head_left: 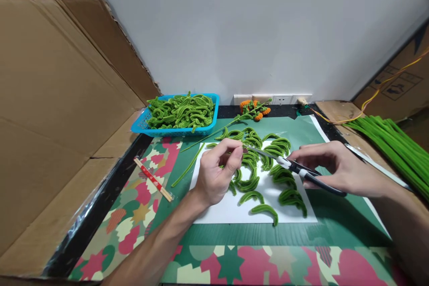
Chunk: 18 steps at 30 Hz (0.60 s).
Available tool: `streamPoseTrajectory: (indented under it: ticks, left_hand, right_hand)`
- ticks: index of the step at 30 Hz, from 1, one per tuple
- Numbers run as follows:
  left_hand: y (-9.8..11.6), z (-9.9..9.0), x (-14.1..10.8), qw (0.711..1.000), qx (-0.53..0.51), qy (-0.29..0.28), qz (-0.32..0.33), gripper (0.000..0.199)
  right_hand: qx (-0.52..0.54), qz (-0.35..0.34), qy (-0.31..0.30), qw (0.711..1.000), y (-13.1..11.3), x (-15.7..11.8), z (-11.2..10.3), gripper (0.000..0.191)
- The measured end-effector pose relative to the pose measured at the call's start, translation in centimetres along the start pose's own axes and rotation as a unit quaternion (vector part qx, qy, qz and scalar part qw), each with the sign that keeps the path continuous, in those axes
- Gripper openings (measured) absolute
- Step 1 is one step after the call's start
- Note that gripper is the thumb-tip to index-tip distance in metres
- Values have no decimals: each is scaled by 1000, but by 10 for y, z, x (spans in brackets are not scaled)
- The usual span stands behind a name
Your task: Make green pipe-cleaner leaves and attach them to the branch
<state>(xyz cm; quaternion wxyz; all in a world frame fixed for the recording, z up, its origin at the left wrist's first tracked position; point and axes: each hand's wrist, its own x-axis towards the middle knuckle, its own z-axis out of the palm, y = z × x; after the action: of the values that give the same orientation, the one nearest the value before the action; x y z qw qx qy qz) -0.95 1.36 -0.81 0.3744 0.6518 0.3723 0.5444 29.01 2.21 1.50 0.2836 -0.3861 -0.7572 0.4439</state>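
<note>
My left hand (219, 167) is pinched closed above the white sheet (214, 214); what it holds at its fingertips is too small to make out. In my right hand (330, 165) are black-handled scissors (291, 165), their blades pointing left toward my left fingertips. Curved fuzzy green pieces (284, 176) lie in groups on the sheet below both hands. Two single green pieces (264, 210) lie near its front edge. Part of the groups is hidden behind my left hand and the blades.
A blue basket (174, 132) heaped with green pieces stands at the back left. Wrapped chopsticks (153, 179) lie at the left. An orange-flowered stem (256, 111) lies near the wall. Long green stems (395, 149), a white strip (377, 166) and cardboard are on the right.
</note>
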Motion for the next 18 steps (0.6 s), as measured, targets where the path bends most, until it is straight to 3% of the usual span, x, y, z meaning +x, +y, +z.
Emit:
streamPoseTrajectory:
  ticks: [5, 9, 13, 15, 18]
  left_hand:
    - [5, 3, 1, 994, -92, 32, -57, 24]
    - [10, 2, 8, 973, -196, 48, -116, 26]
    - [9, -2, 14, 942, -287, 47, -170, 28]
    - [8, -4, 15, 925, -323, 39, -196, 28]
    - [9, -5, 15, 903, -363, 27, -228, 26]
  right_hand:
    - [-114, -23, 46, 992, 10, -6, -10, 39]
    - [-181, 7, 117, 977, 32, -10, -30, 41]
    - [-343, 17, 264, 901, 72, -14, -51, 42]
    - [-388, 43, 275, 879, 89, -16, -58, 43]
    - [-404, 114, 258, 870, 102, -19, -64, 45]
